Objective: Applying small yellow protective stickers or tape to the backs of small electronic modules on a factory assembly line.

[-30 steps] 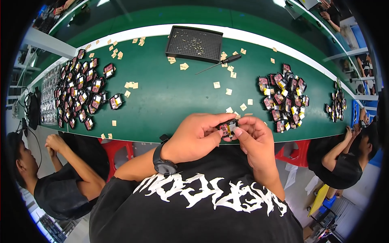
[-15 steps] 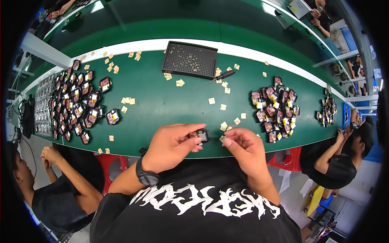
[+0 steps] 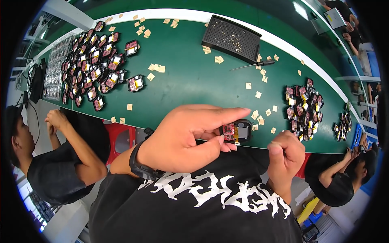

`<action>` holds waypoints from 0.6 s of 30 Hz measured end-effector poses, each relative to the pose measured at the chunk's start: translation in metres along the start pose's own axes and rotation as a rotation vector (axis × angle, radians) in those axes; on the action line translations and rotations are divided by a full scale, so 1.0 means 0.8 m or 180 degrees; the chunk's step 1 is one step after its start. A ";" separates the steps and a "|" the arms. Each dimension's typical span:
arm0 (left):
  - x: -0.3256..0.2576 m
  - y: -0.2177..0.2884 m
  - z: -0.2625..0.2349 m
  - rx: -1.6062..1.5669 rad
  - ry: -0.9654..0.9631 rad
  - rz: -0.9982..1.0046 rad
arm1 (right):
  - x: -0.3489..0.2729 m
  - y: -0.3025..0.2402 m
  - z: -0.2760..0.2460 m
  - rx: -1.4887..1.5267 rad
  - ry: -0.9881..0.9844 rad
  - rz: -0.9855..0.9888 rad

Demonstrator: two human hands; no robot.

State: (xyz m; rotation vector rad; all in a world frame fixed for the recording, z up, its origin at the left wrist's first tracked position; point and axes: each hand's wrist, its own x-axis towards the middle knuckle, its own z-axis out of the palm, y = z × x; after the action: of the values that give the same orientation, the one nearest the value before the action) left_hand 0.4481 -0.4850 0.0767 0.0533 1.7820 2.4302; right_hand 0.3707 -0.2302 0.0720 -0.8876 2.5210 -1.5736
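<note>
Between the thumb and fingers of my left hand (image 3: 184,139) is a small black electronic device housing (image 3: 242,132), its red circuit board, a grey block and a yellow strip facing up. It is held near the table's front edge. My right hand (image 3: 287,156) is apart from it, to the right, with fingers curled in and the thumb against them. Whatever may lie in that pinch is hidden. Several small beige paper squares (image 3: 261,121) are scattered on the green table (image 3: 182,89) just beyond the device.
A large heap of similar devices (image 3: 95,73) lies at left, a smaller heap (image 3: 302,107) at right. Farther back are a black tray (image 3: 227,32) with small metal pieces and a black-handled screwdriver (image 3: 265,62). People sit on both sides; one black sleeve (image 3: 52,174) is at left.
The view has shifted, so the table's things appear moved. My left hand has brought the device up closer. My right hand has drawn away from it and curled; the paper square it pinched no longer shows.
</note>
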 end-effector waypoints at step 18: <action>0.007 0.007 0.018 0.0822 -0.0172 0.0178 | 0.016 -0.049 -0.030 -0.1819 -0.0557 -0.2086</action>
State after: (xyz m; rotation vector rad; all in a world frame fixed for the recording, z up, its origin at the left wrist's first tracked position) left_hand 0.4433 -0.4727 0.0864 0.1939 2.0836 2.1950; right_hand 0.3696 -0.2298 0.1197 -1.9704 2.7288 -0.7527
